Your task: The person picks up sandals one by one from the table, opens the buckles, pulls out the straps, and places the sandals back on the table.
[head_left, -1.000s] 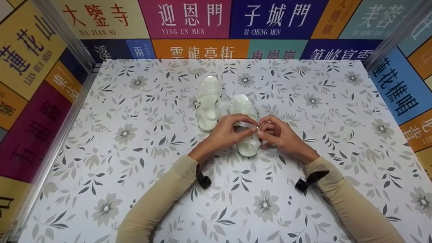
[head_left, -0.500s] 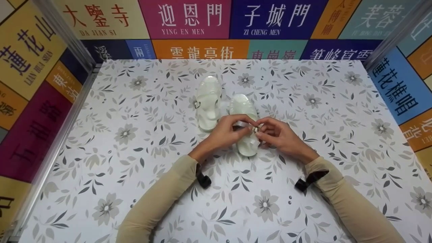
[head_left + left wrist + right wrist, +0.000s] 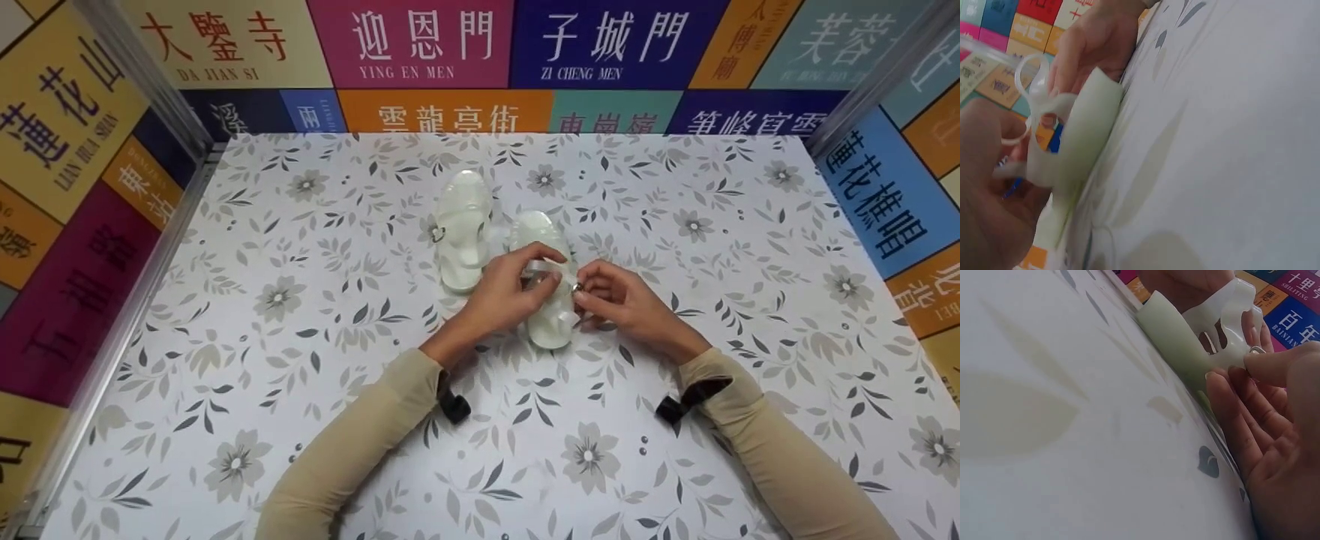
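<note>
Two pale translucent sandals lie on the table in the head view. The left sandal (image 3: pixel 463 217) stands a little farther back. Both hands are at the right sandal (image 3: pixel 553 330), over its ankle part. My left hand (image 3: pixel 510 289) holds its loose strap (image 3: pixel 1012 169) between curled fingers and thumb. With thumb and forefinger, my right hand (image 3: pixel 619 300) pinches the small metal buckle (image 3: pixel 1256 350) at the sandal's outer side. In the right wrist view, the sandal's heel (image 3: pixel 1171 334) and cut-out side straps show close to the fingertips. The strap's tip is hard to make out.
A white tablecloth (image 3: pixel 375 420) with grey flowers and leaves covers the table. Colourful panels with lettering (image 3: pixel 420 45) stand along the back and both sides. The left sandal has its own small metal buckle (image 3: pixel 438 234) at its outer side.
My left fingers were close against the right hand at the buckle; now they have drawn slightly left and spread a little apart. The right hand stays at the buckle. The sandals have not moved noticeably.
</note>
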`<state>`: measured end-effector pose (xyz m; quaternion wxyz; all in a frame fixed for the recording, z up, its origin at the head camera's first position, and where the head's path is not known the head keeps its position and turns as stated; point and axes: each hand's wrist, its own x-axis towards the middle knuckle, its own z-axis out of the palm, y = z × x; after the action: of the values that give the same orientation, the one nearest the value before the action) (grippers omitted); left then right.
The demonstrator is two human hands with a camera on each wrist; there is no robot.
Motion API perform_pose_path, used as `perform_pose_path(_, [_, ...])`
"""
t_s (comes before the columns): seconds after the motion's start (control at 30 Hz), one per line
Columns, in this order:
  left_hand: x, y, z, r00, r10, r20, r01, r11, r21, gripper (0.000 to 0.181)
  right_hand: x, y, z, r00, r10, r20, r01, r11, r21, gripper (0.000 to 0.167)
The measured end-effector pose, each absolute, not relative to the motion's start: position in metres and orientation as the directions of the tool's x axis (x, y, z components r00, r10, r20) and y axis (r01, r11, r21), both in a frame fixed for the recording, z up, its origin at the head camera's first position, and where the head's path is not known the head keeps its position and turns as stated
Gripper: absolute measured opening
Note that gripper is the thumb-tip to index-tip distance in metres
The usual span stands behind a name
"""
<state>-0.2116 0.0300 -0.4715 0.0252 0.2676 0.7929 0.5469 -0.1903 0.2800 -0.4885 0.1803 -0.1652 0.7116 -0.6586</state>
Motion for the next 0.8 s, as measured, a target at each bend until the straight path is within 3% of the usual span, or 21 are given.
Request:
perform_pose_path(0.17, [-0.206,0.033,-0.463,-0.876,0.382,0.295,0.444,0.398,0.803,0.031,-0.19,0.282,-0.488,-0.87,-0.493,-0.028,-0.004,0.064,-0.998,0.026])
perform_pose_path(0.37, [-0.206,0.031,-0.455,-0.874,0.323,0.362,0.475,0.415,0.776,0.032,-0.191,0.282,-0.491,-0.871,-0.491,-0.017,-0.02,0.069,-0.997,0.027])
perform_pose_path(0.57, [-0.195,0.031,-0.446,-0.909,0.34,0.242,0.406,0.581,0.706,0.064,-0.192,0.282,-0.491,-0.884,-0.468,-0.026,-0.035,0.121,-0.992,0.034])
perform_pose_path(0.8, [-0.185,0.031,-0.438,-0.939,0.326,0.11,0.321,0.715,0.62,0.066,-0.192,0.279,-0.492,-0.914,-0.405,-0.041,-0.031,0.17,-0.985,0.039])
